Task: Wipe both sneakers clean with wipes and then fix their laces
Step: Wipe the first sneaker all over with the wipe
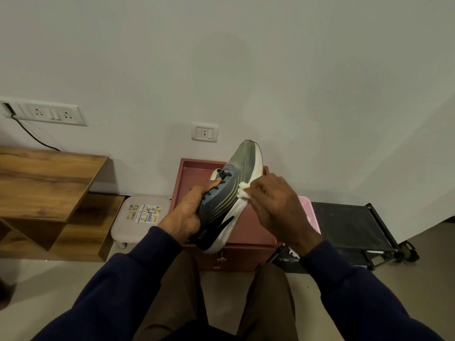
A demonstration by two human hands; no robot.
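Note:
A grey-green sneaker with a white sole and black laces is held in the air, toe pointing up and away. My left hand grips it at the laced top, fingers curled over the tongue. My right hand pinches a white wipe and presses it against the sneaker's white sole edge. A second sneaker is not visible.
A reddish-brown cabinet with a raised rim stands under the sneaker against the wall. A pale stool sits to its left beside a wooden shelf unit. A pink basket and a black rack stand to the right.

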